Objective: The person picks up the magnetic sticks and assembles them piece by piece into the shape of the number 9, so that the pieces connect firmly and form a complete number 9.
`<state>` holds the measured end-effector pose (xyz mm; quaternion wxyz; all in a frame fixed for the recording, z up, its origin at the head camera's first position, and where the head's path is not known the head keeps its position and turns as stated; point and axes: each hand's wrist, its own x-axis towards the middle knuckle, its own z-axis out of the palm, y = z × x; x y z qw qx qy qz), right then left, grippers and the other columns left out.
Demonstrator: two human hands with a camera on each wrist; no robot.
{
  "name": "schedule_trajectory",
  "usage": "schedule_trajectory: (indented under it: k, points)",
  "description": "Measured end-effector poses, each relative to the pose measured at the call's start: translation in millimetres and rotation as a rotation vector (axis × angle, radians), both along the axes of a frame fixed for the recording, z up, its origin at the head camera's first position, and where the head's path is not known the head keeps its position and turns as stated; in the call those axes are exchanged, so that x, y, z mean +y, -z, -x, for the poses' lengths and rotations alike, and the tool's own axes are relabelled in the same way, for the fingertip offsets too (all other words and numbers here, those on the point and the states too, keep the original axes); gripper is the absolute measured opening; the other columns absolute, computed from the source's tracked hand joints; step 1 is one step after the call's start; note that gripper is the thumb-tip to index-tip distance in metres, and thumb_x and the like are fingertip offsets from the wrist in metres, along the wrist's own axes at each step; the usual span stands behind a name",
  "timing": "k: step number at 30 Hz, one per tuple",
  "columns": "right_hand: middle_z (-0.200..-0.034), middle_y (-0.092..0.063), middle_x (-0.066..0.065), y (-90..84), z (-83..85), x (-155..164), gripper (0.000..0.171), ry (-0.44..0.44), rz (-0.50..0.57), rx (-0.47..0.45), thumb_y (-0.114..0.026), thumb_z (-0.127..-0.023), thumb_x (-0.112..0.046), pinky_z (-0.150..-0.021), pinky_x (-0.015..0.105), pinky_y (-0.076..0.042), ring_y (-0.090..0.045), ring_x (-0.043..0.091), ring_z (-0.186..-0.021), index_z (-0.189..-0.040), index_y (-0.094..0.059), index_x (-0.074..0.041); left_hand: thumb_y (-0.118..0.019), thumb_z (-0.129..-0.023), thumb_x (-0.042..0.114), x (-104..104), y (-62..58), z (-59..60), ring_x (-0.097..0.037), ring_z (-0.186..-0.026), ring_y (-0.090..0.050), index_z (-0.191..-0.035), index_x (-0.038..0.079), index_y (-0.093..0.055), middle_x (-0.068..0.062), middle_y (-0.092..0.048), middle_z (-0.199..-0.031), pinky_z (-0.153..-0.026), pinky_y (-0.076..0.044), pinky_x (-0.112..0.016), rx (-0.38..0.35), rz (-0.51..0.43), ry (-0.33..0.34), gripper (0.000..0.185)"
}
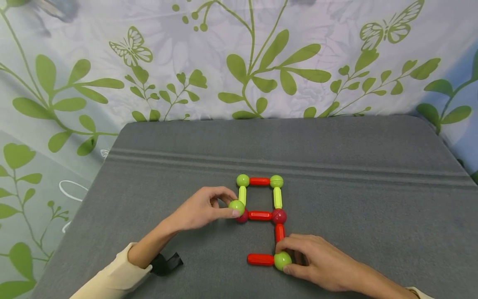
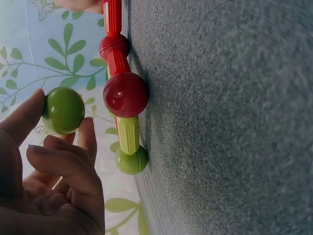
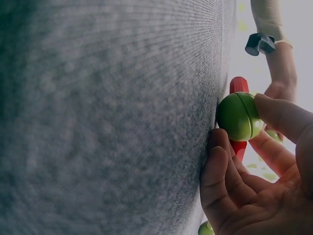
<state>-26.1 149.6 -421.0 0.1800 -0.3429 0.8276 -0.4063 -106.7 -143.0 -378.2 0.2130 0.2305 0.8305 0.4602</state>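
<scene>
My left hand (image 1: 207, 208) pinches a loose green ball (image 1: 237, 207) between thumb and fingers. In the left wrist view that ball is raised off the table, apart from the nearby red ball (image 2: 126, 95). My right hand (image 1: 321, 259) holds another green ball (image 1: 282, 261) low on the table. This ball joins a red rod (image 1: 260, 259) pointing left and a second red rod (image 1: 280, 233) running up to a red ball (image 1: 279, 216). Beyond lies a closed square of rods, with green balls at its far corners and red balls at its near corners.
Grey cloth covers the table (image 1: 354, 199), whose far edge meets a leaf-patterned curtain (image 1: 298, 25). A black strap-like piece (image 1: 167, 264) shows by my left sleeve (image 1: 117, 274).
</scene>
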Motion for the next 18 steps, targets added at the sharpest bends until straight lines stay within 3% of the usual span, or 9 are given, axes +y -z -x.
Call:
schedule_trajectory:
  k: [5,13,18]
  points:
    - [-0.082,-0.051,-0.017,0.7,-0.2,0.7,0.015,-0.002,0.003,-0.011,-0.06,-0.089,-0.033,-0.056,0.019,-0.041,-0.049,-0.001,-0.067,-0.103,-0.056,-0.032,-0.07,-0.08,0.035,-4.7,13.6,-0.7,-0.012,-0.055,-0.046,-0.101,0.025,-0.063,0.008,-0.062,-0.089,-0.051,-0.039,-0.026,0.014,0.012,0.076,0.024]
    - [-0.082,-0.052,-0.017,1.2,-1.0,1.8,0.017,-0.002,0.034,0.009,-0.061,-0.087,-0.031,-0.056,0.019,-0.042,-0.049,-0.001,-0.068,-0.104,-0.057,-0.031,-0.07,-0.079,0.039,-8.2,14.6,-6.8,-0.011,-0.056,-0.049,-0.1,0.028,-0.063,0.011,-0.063,-0.089,-0.051,-0.041,-0.025,-0.052,0.052,0.211,0.024]
    - [-0.083,-0.052,-0.016,0.5,-1.1,1.9,0.019,0.01,0.032,-0.004,-0.062,-0.087,-0.032,-0.057,0.019,-0.042,-0.049,0.0,-0.069,-0.105,-0.059,-0.031,-0.071,-0.079,0.038,-8.2,16.9,-8.0,-0.011,-0.057,-0.051,-0.099,0.027,-0.062,0.01,-0.062,-0.089,-0.052,-0.042,-0.025,-0.049,0.062,0.264,0.025]
